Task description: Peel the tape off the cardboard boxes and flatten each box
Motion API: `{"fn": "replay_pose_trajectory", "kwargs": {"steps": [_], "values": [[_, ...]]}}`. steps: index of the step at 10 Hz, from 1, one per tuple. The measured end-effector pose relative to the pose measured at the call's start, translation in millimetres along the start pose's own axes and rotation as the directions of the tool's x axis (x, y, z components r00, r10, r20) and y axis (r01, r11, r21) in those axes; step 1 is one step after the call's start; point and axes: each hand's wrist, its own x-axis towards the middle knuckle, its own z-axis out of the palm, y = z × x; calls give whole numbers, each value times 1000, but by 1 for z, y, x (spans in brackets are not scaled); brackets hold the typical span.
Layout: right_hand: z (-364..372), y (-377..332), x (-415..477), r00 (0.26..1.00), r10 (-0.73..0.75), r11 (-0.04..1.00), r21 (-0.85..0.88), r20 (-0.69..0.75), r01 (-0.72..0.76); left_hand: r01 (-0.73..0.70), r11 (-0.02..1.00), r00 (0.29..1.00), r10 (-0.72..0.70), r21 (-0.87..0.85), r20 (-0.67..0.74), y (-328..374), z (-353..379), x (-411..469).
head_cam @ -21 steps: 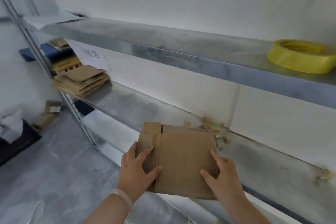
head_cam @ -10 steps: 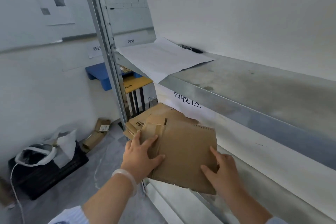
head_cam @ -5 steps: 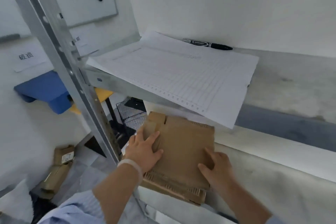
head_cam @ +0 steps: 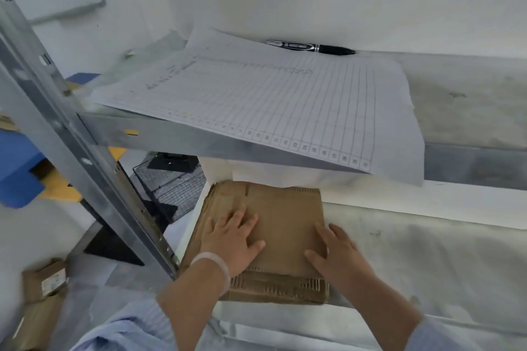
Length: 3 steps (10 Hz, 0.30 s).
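While both grips press flat on it, the flattened cardboard box (head_cam: 285,214) lies on top of the cardboard stack (head_cam: 273,289) at the left end of the lower shelf (head_cam: 427,259).
My left grip (head_cam: 232,242) rests palm-down on the left half of the box, fingers straight and spread. My right grip (head_cam: 333,253) rests palm-down near its right front corner, fingers likewise straight, so neither grip clamps anything. The stack sits at the shelf's front edge, just beside the upright post (head_cam: 85,165), corrugated edges facing me. On the upper shelf (head_cam: 470,111), a ruled sheet (head_cam: 271,105) overhangs the front edge; a black pen (head_cam: 310,47) lies along the back edge.
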Motion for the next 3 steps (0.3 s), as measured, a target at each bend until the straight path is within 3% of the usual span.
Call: {"fn": "replay_pose_trajectory", "kwargs": {"steps": [1,3], "values": [[-2,3,-10,1000,0,1000,-5,-20,0,2,1000,1000,-2,-4,22,-3,-5,7],[-14,16,-38,993,-41,994,-103,-113,29,-58,998,983,51,-32,-177,8,-10,-4]]}}
